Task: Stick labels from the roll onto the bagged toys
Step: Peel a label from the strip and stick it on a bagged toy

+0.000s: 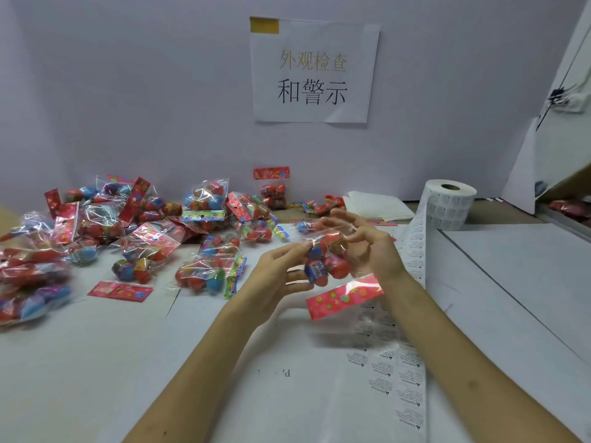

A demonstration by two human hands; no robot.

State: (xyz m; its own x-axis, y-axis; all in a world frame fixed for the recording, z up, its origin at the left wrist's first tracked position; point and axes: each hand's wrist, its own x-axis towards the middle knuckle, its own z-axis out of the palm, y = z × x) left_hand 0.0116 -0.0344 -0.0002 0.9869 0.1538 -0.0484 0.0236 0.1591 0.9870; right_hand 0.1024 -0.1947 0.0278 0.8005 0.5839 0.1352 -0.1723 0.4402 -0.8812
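Holding bag (326, 265) mid-frame, pinched between left hand (279, 278) and right hand (371, 247); labelled or not unclear; likely next: peel one off strip (404, 388), lower right, press flat.

Back wall (128, 91): plain, pale grey-lilac | paper sign (313, 71): white sheet with Chinese print, yellow tape (264, 26) on its top-left corner | table (96, 362): covered in white paper | right: white board (524, 174) standing upright | light: soft, even
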